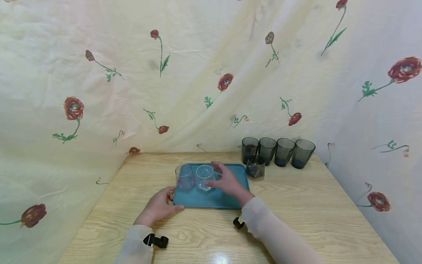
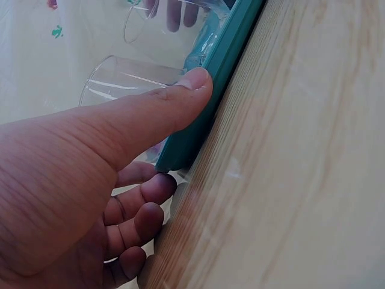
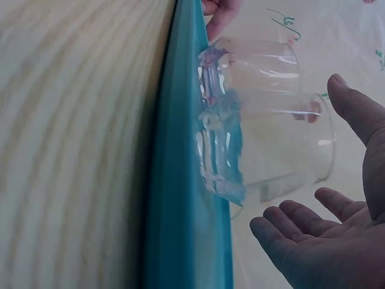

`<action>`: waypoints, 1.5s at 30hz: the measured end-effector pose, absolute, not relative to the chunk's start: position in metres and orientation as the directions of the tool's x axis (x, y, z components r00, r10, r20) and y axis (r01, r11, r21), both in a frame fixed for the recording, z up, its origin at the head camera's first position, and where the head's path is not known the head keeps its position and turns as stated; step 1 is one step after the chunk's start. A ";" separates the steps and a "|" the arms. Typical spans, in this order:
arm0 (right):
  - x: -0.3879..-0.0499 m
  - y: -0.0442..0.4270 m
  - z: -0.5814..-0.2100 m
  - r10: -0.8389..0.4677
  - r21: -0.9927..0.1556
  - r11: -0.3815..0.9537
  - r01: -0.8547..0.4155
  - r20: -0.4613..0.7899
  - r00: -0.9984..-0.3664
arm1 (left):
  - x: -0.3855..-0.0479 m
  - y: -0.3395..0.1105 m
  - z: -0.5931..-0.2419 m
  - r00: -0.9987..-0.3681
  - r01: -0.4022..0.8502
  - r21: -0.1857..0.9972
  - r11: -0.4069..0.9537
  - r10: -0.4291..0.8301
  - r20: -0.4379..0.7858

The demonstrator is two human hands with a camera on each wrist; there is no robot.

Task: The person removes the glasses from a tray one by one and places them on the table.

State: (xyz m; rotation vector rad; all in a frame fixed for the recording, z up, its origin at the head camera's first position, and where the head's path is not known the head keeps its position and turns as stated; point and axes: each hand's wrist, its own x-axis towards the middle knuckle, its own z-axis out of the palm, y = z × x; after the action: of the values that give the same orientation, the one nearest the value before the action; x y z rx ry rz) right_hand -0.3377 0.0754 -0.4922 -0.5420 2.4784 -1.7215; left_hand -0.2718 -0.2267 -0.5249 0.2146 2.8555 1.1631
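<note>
"Doing what with the left hand point(image 1: 159, 206)?"
"Gripping the blue tray point(image 1: 211, 200) by its near left corner."
"And with the right hand point(image 1: 228, 182)?"
"Hovering, fingers spread, just beside the clear glass point(image 1: 202, 177), set upright on the tray next to a pink-tinged glass point(image 1: 185, 179)."

A wood-grained table point(image 1: 303, 216) bears a blue tray point(image 1: 211, 200) and five dark glasses point(image 1: 284, 152).

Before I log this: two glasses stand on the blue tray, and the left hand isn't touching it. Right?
One slip: the left hand touches the blue tray; the left wrist view shows its thumb on the rim. Two glasses do stand there.
</note>
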 end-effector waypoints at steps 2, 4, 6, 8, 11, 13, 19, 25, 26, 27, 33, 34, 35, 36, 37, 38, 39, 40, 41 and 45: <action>-0.338 0.072 -0.495 -0.331 -0.921 0.308 -0.239 0.132 -0.934 | -0.272 -0.227 -0.525 -0.989 0.108 0.699 0.706 0.148 0.003; -0.338 0.070 -0.498 -0.335 -0.920 0.308 -0.244 0.135 -0.932 | -0.272 -0.227 -0.525 -0.989 0.107 0.701 0.705 0.149 0.002; -0.337 0.068 -0.499 -0.338 -0.915 0.318 -0.247 0.134 -0.932 | -0.272 -0.227 -0.525 -0.989 0.105 0.703 0.703 0.149 -0.001; -0.337 0.066 -0.501 -0.339 -0.909 0.333 -0.250 0.133 -0.932 | -0.272 -0.226 -0.524 -0.989 0.106 0.705 0.701 0.150 -0.001; -0.338 0.064 -0.503 -0.342 -0.901 0.349 -0.257 0.133 -0.930 | -0.271 -0.226 -0.524 -0.989 0.104 0.707 0.700 0.150 -0.003; -0.339 0.064 -0.505 -0.346 -0.901 0.347 -0.262 0.137 -0.928 | -0.271 -0.226 -0.524 -0.989 0.104 0.707 0.700 0.149 -0.002; -0.340 0.063 -0.508 -0.337 -0.890 0.376 -0.257 0.127 -0.933 | -0.271 -0.227 -0.524 -0.990 0.097 0.711 0.696 0.144 -0.006; -0.340 0.063 -0.508 -0.309 -0.885 0.404 -0.233 0.108 -0.945 | -0.271 -0.227 -0.524 -0.989 0.096 0.710 0.697 0.147 -0.010; -0.340 0.063 -0.508 -0.305 -0.887 0.401 -0.227 0.105 -0.947 | -0.271 -0.227 -0.524 -0.989 0.097 0.710 0.698 0.148 -0.010; -0.339 0.063 -0.509 -0.301 -0.890 0.397 -0.223 0.104 -0.948 | -0.271 -0.227 -0.524 -0.989 0.097 0.709 0.698 0.148 -0.010; -0.339 0.064 -0.510 -0.291 -0.890 0.390 -0.234 0.122 -0.949 | -0.271 -0.227 -0.525 -0.988 0.101 0.711 0.696 0.151 -0.008; -0.339 0.064 -0.510 -0.288 -0.890 0.391 -0.234 0.124 -0.950 | -0.271 -0.227 -0.525 -0.989 0.101 0.712 0.695 0.151 -0.007; -0.339 0.064 -0.510 -0.283 -0.891 0.391 -0.230 0.122 -0.951 | -0.271 -0.227 -0.525 -0.988 0.101 0.712 0.694 0.151 -0.007; -0.339 0.065 -0.510 -0.279 -0.893 0.388 -0.228 0.121 -0.953 | -0.271 -0.227 -0.525 -0.988 0.102 0.713 0.694 0.152 -0.007; -0.339 0.065 -0.509 -0.276 -0.895 0.385 -0.227 0.123 -0.953 | -0.271 -0.227 -0.525 -0.988 0.101 0.712 0.694 0.151 -0.008; -0.338 0.066 -0.508 -0.272 -0.898 0.378 -0.226 0.126 -0.954 | -0.271 -0.227 -0.525 -0.988 0.101 0.712 0.695 0.151 -0.008; -0.338 0.067 -0.508 -0.266 -0.902 0.372 -0.221 0.125 -0.956 | -0.271 -0.227 -0.525 -0.989 0.101 0.712 0.695 0.151 -0.008; -0.338 0.068 -0.506 -0.262 -0.905 0.364 -0.220 0.127 -0.957 | -0.271 -0.227 -0.525 -0.989 0.100 0.711 0.696 0.151 -0.008; -0.338 0.069 -0.505 -0.258 -0.908 0.355 -0.221 0.132 -0.957 | -0.272 -0.227 -0.526 -0.989 0.101 0.711 0.696 0.151 -0.008; -0.336 0.074 -0.501 -0.240 -0.914 0.334 -0.231 0.155 -0.958 | -0.272 -0.227 -0.526 -0.988 0.103 0.709 0.697 0.152 -0.006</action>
State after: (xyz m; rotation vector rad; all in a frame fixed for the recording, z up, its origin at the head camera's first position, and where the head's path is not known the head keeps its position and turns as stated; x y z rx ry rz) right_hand -0.3363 0.0741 -0.5013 -0.4519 2.5595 -1.7511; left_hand -0.2719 -0.2275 -0.5258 0.2131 2.8347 1.1790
